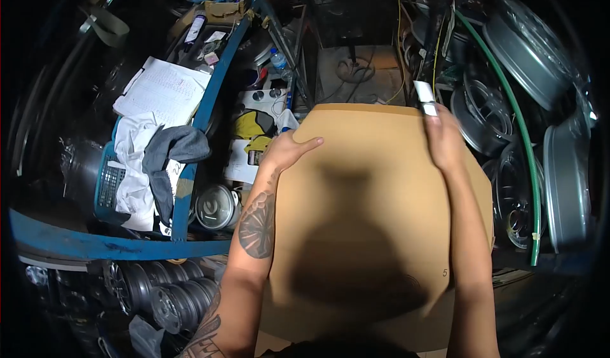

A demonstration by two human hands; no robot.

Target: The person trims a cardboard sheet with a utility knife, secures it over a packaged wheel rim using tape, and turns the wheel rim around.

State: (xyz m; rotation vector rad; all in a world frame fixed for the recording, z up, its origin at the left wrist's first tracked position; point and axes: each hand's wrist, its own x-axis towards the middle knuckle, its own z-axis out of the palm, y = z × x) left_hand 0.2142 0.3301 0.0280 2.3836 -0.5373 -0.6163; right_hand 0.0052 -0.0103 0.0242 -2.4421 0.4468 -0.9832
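A large brown cardboard sheet [362,161] with slanted corners lies in front of me, with a small "5" printed near its lower right. My left hand [289,149] grips its upper left edge, thumb on top and the other fingers out of sight. At the upper right edge is my right hand [446,139], closed around a small white, flat-looking object [424,92] that sticks out past the thumb. Its exact kind I cannot make out. A dark shadow falls across the middle of the cardboard.
Silver wheel rims [530,47] are stacked on the right beside a green pole [508,85]. To the left, a blue metal frame [219,72] borders a shelf with a written sheet [164,91], a teal basket [109,183] and grey cloth [171,155]. More rims [181,304] sit below.
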